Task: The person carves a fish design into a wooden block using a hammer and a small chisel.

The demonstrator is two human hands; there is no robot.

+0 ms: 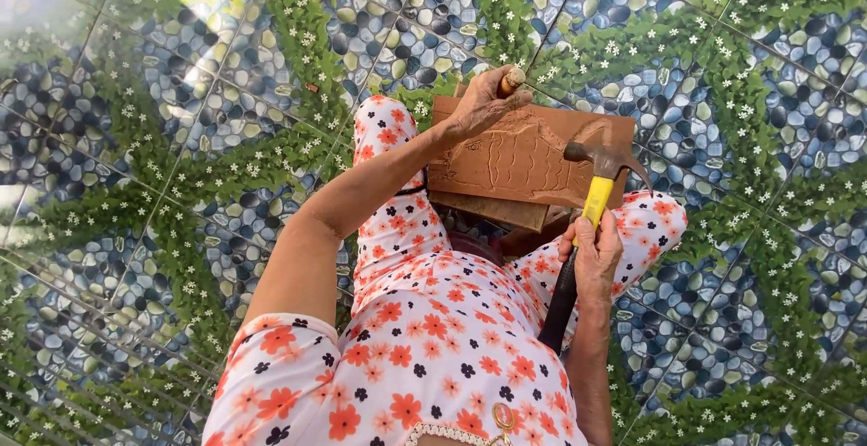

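Left hand (pixel 479 103) at twelve o'clock, closed round a chisel (pixel 513 78), only the pale wooden butt showing above the fist; blade hidden beneath the palm, presumably set against the board (pixel 528 162). Held upright so, probably to leave the butt free for a blow. Right hand (pixel 594 252) at three o'clock, wrapped tight round a hammer (pixel 589 198) partway up the handle, yellow band just above the fingers, black grip trailing down past the wrist toward six o'clock. Short grip of that kind likely chosen for small, controlled taps rather than full swings. Steel head poised over the right end of the board, near the chisel but apart from it, claw pointing toward three o'clock. Board itself brown, flat, carved with curved lines in low relief, lying across the knees on a second plank (pixel 492 209) peeking out below at six o'clock; seemingly stacked to raise and steady the work. Legs in floral trousers (pixel 424 320), white with orange and dark blossoms, drawn up beneath as a support in place of a table. All around, a tiled floor (pixel 181 139) printed with pebbles and green leafy bands dotted with white flowers, sunlight glaring at eleven o'clock.
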